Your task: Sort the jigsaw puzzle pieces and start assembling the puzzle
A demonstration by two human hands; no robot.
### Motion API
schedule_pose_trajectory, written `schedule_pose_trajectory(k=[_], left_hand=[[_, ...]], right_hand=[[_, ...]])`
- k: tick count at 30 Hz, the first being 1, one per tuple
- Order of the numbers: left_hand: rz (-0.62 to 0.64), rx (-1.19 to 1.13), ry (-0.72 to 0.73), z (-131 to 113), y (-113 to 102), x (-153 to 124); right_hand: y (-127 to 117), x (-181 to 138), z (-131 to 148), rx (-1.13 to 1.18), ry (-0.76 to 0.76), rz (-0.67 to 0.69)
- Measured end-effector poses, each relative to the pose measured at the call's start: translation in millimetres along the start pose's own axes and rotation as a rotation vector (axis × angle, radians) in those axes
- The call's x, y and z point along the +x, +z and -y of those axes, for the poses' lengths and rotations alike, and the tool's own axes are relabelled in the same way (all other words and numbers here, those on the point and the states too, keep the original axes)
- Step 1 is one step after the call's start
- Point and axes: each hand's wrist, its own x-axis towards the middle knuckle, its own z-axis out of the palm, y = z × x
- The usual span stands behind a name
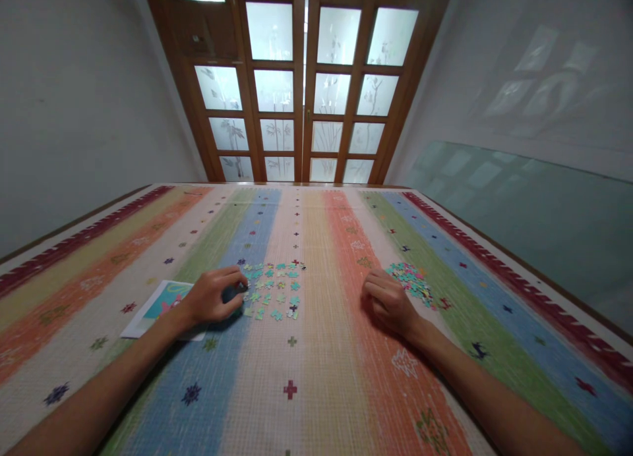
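Observation:
Loose jigsaw puzzle pieces [267,285], mostly teal and green, lie spread in rough rows on the striped tablecloth [336,390]. At their left edge is my left hand [210,298], its thumb and curled fingers apart, with the fingertips close to the nearest pieces. Beneath that wrist and forearm lies a picture card [161,304] in teal and pink, partly covered. My right hand [388,301] rests on the orange stripe with its fingers folded in; whatever they may hold is hidden. Just beyond it sits a heap of mixed-colour puzzle pieces [410,281].
The cloth covers a wide table whose far edge [297,184] faces wooden doors with glass panes [301,87]. A pale greenish panel [524,225] stands along the right side. White walls [74,100] flank the table.

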Motion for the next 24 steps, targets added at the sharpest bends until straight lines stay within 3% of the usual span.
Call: schedule_pose_trajectory(k=[3, 8, 24], left_hand=[[0.035, 0.013, 0.057, 1, 1, -3], [-0.03, 0.047, 0.114, 11, 9, -9], [0.005, 0.079, 0.095, 3, 11, -7]], right_hand=[[0, -4, 3, 0.026, -0.006, -0.032], [5, -4, 11, 0.029, -0.034, -0.036], [2, -4, 19, 0.036, -0.031, -0.056]])
